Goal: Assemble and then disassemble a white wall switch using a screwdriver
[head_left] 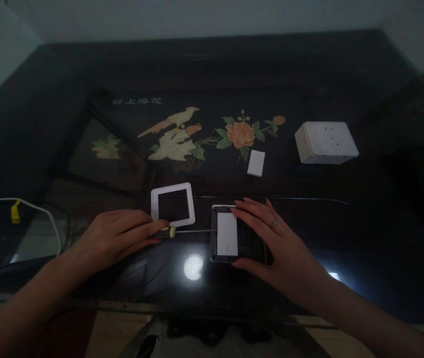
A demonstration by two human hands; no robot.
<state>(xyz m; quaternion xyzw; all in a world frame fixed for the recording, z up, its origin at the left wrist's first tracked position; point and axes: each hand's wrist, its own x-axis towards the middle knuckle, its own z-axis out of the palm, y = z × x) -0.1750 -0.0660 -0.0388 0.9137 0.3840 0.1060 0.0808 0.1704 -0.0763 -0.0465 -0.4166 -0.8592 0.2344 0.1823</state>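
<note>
My left hand is closed around the yellow and dark handle of a screwdriver, which lies nearly flat and points right. Its tip meets the left side of a white rocker set in a dark-backed wall switch. My right hand grips that switch from the right, fingers on its far edge and thumb on its near edge, covering part of it. Just beyond my left fingers lies a white square switch frame. Farther off, a small white rectangular piece rests on the table.
A white box with a socket face stands at the right on the dark glossy table. A white cable with a yellow tag lies at the left. Inlaid bird and flower pictures decorate the table's middle, and light reflects near its front.
</note>
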